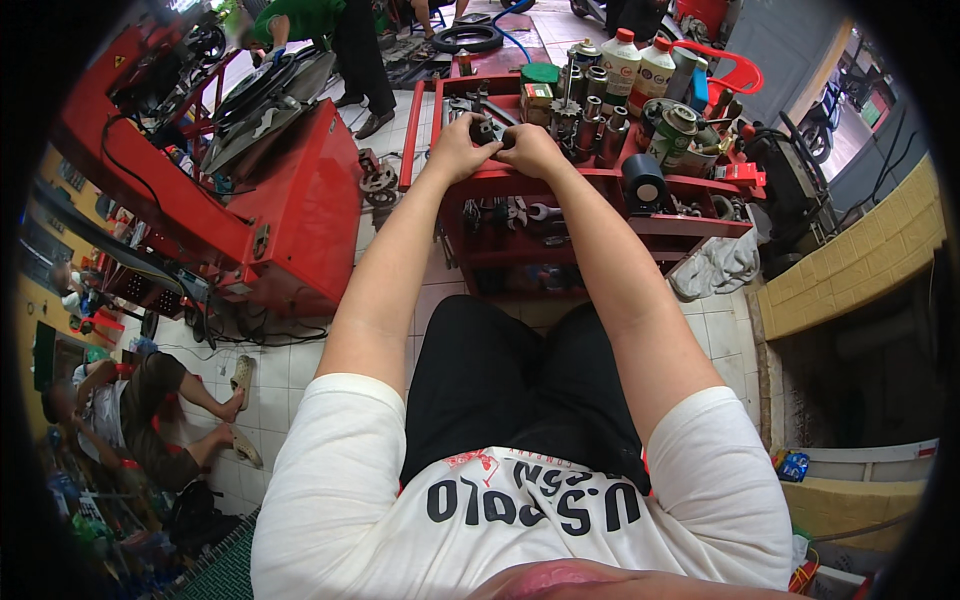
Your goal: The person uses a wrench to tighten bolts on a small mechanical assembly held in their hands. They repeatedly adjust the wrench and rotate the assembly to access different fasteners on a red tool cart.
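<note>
Both my hands meet over the near left part of a red tool cart. Between them is a small dark metal part, perhaps a socket; its exact kind is hard to make out. The fingers of my left hand are closed round it. My right hand is closed at its right side, the thumb toward the left hand. Wrenches and other metal tools lie in the tray just beyond my fingers. Right of my hands, several upright metal sockets stand beside a small box with a green top.
White bottles with red caps, a green-white can and a black cylinder crowd the cart's right side. Wrenches lie on its lower shelf. A red machine stands left. One person bends over a wheel; another sits at lower left.
</note>
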Tool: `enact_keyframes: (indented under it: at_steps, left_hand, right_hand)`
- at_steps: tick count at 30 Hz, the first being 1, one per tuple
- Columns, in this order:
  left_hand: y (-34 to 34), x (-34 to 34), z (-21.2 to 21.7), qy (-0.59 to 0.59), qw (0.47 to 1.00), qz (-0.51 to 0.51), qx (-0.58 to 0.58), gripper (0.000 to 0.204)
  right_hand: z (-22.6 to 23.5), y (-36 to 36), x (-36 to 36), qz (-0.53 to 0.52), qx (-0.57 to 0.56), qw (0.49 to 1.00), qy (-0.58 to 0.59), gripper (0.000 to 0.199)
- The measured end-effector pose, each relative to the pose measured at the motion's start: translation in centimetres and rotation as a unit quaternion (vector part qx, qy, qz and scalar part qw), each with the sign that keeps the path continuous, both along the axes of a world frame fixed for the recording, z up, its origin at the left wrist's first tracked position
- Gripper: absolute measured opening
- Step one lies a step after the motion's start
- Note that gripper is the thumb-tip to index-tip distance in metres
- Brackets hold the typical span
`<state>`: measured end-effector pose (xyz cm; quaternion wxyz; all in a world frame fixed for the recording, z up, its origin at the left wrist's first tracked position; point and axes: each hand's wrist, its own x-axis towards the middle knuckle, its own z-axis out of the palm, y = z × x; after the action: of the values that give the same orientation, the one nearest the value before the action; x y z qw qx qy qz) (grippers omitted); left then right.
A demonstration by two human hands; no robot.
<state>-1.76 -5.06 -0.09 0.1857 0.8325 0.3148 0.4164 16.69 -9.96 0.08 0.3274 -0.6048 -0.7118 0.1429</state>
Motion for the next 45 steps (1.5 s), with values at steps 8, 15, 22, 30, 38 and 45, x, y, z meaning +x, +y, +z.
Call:
enact_keyframes:
  at_steps: [8,15,22,30,38,45]
  left_hand:
    - [0.3,0.0,0.4,-0.02,0.987,-0.023,-0.161,0.039]
    - [1.7,0.1,-0.6,-0.075,0.983,-0.066,-0.155,0.03]
    - [3.9,0.4,-2.4,-0.126,0.963,-0.109,-0.21,0.037]
    - [3.7,0.2,-2.3,-0.164,0.943,-0.137,-0.254,0.034]
    - [2.9,-0.5,-0.7,-0.165,0.919,-0.194,-0.3,0.044]
    - [3.2,-0.4,-1.0,-0.075,0.962,-0.136,-0.225,0.034]
  right_hand:
    - [0.1,-0.5,-0.4,-0.004,0.0,1.0,0.007,0.037]
    - [0.7,-1.1,-0.4,-0.045,0.001,0.999,-0.022,0.041]
    - [0.2,-0.6,-0.3,-0.04,0.0,0.999,-0.017,0.039]
    - [0.3,0.0,-0.1,-0.03,-0.069,0.997,0.002,0.036]
    - [-0.2,-0.3,-0.2,-0.022,0.006,0.999,0.026,0.037]
    - [0.1,-0.6,-0.5,-0.011,0.03,0.999,-0.036,0.039]
